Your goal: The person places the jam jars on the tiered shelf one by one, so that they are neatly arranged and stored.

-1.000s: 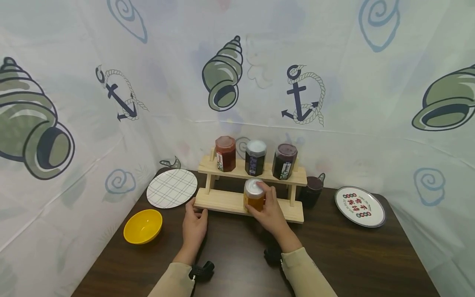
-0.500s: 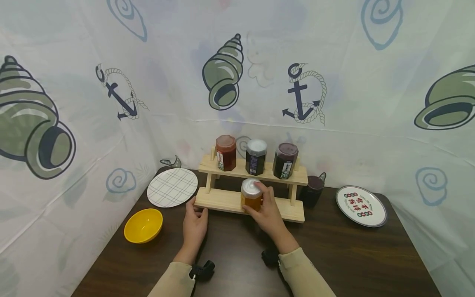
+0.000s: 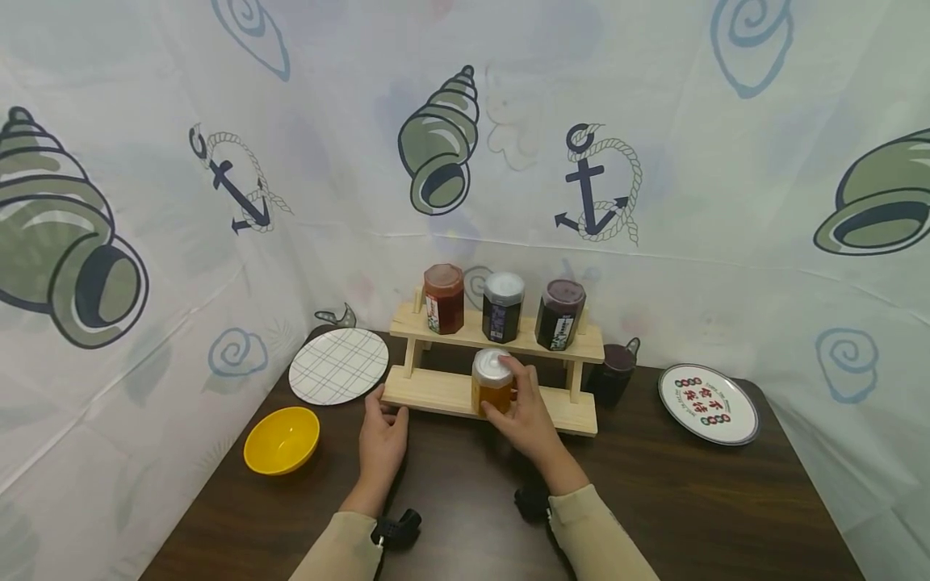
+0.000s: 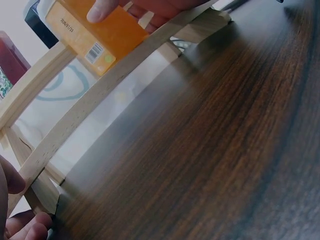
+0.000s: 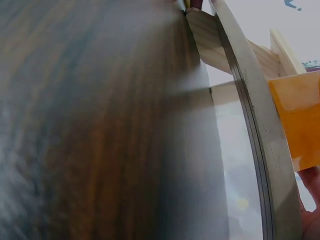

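Note:
A two-tier wooden shelf rack (image 3: 429, 390) stands on the table. On its lower board sits an upright jar (image 3: 490, 395) with orange contents and a silvery lid. My right hand (image 3: 530, 424) grips this jar from the right, a finger at the lid and the thumb low on its front. In the left wrist view, a barcode label shows on the jar (image 4: 100, 37). At the rack's left end, my left hand (image 3: 383, 452) pinches the lower board, with thumb and fingers on either side of it. The jar's far side is hidden.
Along the upper board stand a red jar (image 3: 444, 303), a dark silver-topped jar (image 3: 503, 311) and a dark purple jar (image 3: 559, 317). A checked plate (image 3: 338, 367) and yellow bowl (image 3: 282, 440) lie left; a dark mug (image 3: 612, 375) and printed plate (image 3: 708, 403) are right.
The right hand has shifted the jar slightly left along the lower board, then held it there over the last half second. The left hand has stayed at the rack's end.

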Tool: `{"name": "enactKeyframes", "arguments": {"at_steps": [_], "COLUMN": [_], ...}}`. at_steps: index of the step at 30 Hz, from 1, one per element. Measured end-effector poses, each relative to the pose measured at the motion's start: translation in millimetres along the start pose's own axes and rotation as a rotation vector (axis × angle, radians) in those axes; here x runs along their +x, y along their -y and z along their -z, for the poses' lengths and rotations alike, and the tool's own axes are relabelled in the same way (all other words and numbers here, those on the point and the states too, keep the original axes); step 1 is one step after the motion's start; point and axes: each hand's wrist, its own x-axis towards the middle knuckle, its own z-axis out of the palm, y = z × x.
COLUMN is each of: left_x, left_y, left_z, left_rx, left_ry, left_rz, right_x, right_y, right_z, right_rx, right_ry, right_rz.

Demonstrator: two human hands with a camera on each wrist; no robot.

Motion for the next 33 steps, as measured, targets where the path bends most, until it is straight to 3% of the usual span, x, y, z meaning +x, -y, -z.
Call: {"name": "enactKeyframes", "arguments": {"at_steps": [10, 19, 28, 33], "left_x": [1.1, -0.5, -0.3, -0.5], "left_y": [0.4, 0.2, -1.6, -2.5], "left_z": [0.5, -0.1, 0.1, 0.0], "left_rx": [-0.002, -0.006, -0.016, -0.022], "left_ry": [0.003, -0.006, -0.010, -0.022], "left_rz": [-0.013, -0.012, -0.029, -0.028], "right_x": [-2, -2, 3, 5], "right_y": [-1, -4, -2, 3], "right_z": [-9, -5, 19, 38], "right_rx": [-0.064, -0.026, 0.171, 0.118], "right_ry": [-0.096, -0.078, 0.083, 0.171], "right_rz": [0.022, 0.027, -0.036, -0.022]}}
